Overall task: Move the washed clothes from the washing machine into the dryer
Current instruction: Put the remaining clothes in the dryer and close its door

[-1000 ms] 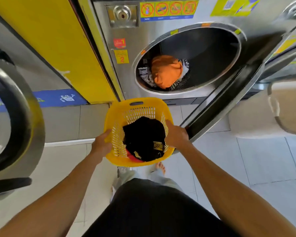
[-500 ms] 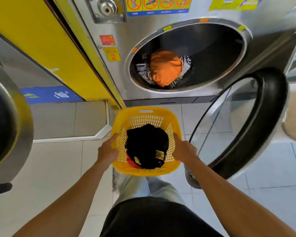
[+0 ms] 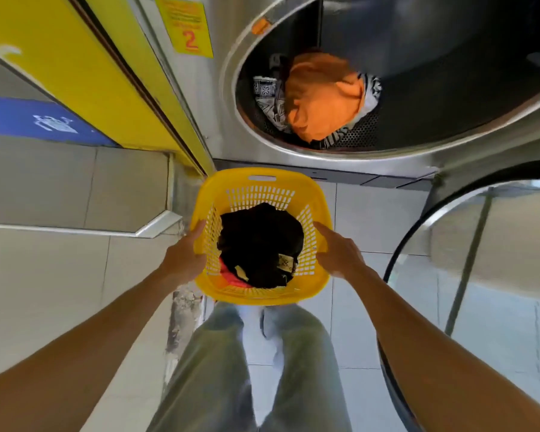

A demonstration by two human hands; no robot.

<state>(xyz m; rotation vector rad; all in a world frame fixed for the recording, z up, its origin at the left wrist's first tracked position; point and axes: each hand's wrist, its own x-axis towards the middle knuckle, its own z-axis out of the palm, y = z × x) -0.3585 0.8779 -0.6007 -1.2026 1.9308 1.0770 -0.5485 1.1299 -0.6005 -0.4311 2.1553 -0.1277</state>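
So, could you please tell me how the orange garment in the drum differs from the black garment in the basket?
The orange garment is bright and lies in the open steel drum, on top of a black-and-white patterned cloth. The black garment is dark, shows a small tan label, and sits in the yellow basket, over something red. The basket is held by the left hand and right hand; the drum load is untouched. Both are crumpled.

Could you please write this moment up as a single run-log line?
left hand: grips yellow basket | right hand: grips opposite side | basket: black clothes | drum: open, orange garment inside
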